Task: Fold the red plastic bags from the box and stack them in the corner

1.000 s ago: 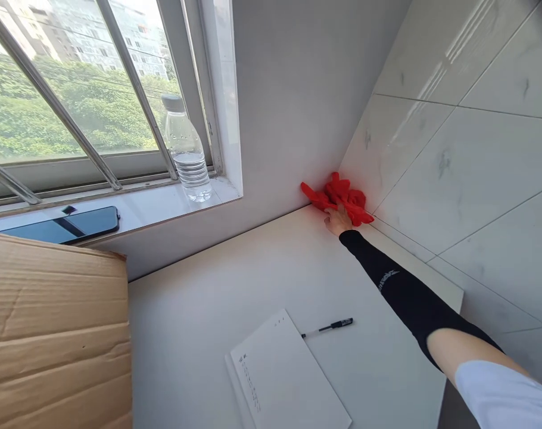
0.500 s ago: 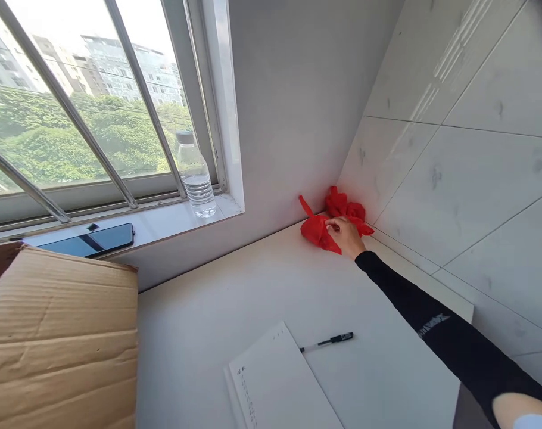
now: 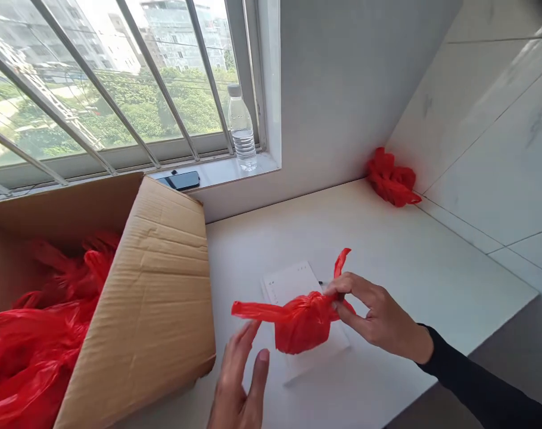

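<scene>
Low centre, our left hand (image 3: 239, 381) hangs open, fingers spread, gripping nothing, just under the knotted red bag (image 3: 300, 325), which our right hand (image 3: 380, 322) holds above the notepad (image 3: 289, 277) by a fingertip pinch alone; we judge the slick plastic could slip or tear there. At lower left the open cardboard box (image 3: 159, 286) holds loose red bags (image 3: 30, 339); at upper centre the bottle (image 3: 243, 134) holds some water.

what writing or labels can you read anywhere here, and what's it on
Nothing here is legible.
Marks on the notepad: too small to read.
The water bottle: no label shows.
The cardboard box and the red plastic bag in the right hand: no print shows.
</scene>
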Action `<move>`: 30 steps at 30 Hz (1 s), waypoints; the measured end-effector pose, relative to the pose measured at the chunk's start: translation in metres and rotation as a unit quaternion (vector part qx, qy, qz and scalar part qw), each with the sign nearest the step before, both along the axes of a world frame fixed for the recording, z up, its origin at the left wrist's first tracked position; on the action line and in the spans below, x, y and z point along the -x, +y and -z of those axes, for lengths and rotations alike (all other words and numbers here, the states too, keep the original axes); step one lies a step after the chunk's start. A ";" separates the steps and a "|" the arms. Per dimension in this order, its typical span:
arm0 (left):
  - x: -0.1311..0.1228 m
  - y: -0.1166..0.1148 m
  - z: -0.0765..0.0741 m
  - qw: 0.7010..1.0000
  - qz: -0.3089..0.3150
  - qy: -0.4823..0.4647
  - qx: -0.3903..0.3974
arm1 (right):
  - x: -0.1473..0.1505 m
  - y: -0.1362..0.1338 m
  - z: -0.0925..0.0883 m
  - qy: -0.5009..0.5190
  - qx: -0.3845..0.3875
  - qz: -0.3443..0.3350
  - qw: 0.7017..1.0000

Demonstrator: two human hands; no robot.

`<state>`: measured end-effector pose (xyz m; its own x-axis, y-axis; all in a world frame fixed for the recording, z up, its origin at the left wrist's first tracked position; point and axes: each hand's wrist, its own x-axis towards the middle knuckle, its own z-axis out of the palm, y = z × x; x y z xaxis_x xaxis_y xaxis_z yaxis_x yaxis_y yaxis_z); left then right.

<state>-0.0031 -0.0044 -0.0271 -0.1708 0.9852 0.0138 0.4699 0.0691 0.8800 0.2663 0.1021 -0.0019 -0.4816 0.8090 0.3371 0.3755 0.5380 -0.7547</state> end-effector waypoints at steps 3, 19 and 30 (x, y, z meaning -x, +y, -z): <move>-0.021 0.006 0.006 0.997 0.059 -0.045 0.035 | 0.014 -0.022 0.014 0.013 0.024 -0.019 0.999; -0.023 -0.012 0.021 0.991 0.005 -0.137 0.008 | 0.023 -0.054 0.032 -0.046 -0.019 0.089 0.995; -0.016 -0.017 0.000 0.999 0.030 -0.036 0.013 | 0.029 -0.070 0.034 -0.027 0.059 0.067 0.996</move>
<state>0.0127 -0.0210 -0.0276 -0.1113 0.9935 -0.0222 0.4086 0.0661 0.9103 0.2369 0.0322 -0.0355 -0.3820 0.8995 0.2120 0.4793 0.3889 -0.7867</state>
